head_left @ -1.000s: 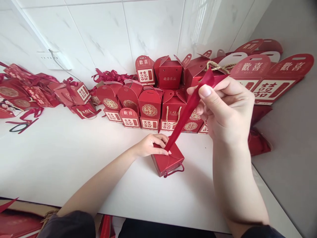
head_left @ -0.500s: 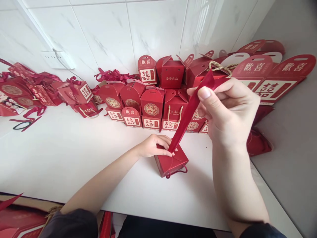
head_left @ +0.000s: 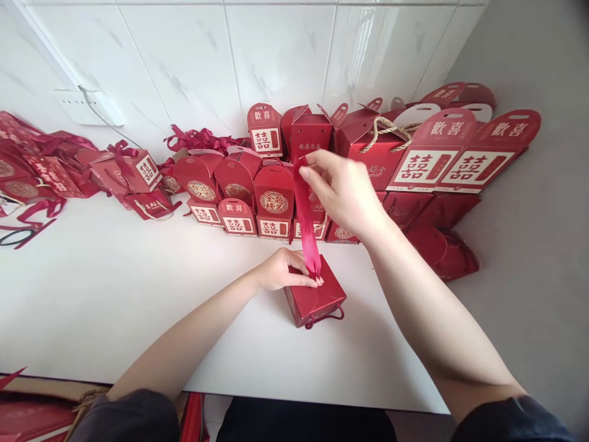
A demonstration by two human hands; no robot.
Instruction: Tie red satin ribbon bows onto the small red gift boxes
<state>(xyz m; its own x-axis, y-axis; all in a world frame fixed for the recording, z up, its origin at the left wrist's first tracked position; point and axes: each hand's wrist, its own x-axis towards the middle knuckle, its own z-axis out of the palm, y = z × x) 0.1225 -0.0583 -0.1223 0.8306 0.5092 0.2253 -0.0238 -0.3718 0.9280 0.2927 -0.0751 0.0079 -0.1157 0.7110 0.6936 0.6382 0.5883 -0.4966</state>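
A small red gift box lies on the white table, a dark red cord handle hanging from its near side. From its top rises a shiny dark red ribbon, pulled nearly straight up. At the lower end, my left hand rests on the box lid with thumb and fingertips pinching the ribbon. My right hand is closed on the ribbon's upper end, between thumb and index finger, well above the box.
Red boxes with gold or white panels stand stacked along the tiled wall. More boxes fill the right corner. A heap of ribbons sits behind. Scissors and a loose ribbon lie at left, below a wall socket.
My right hand has moved left with the ribbon's upper end, so the ribbon now stands more upright. My left hand stays on the box. The view has shifted slightly.
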